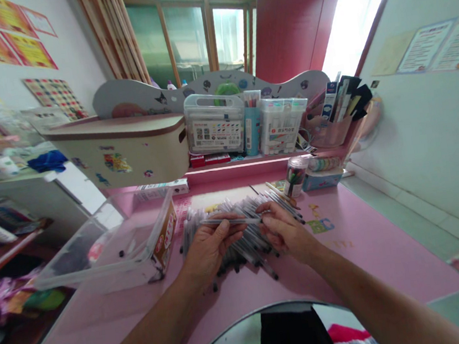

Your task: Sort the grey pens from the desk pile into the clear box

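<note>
Above a heap of clear-barrelled pens [248, 253] on the pink desk [347, 241], a pale see-through pen [241, 221] lies level between both hands. My left hand [205, 246] is closed around its left part, thumb on top; whether more than one pen is in this grip I cannot tell. At the right end of the pen, my right hand [285, 228] is closed in a pinch of thumb and fingers. Dark tips or caps show on several pens at the near side of the heap.
Left of the heap stands a clear plastic bin [111, 264] with a few small items. A jar of pens [296, 176] and a blue box [323, 179] sit at the back right. Along the shelf are a lidded cream box [135, 153], marker cases [215, 126] and a pink holder [330, 126].
</note>
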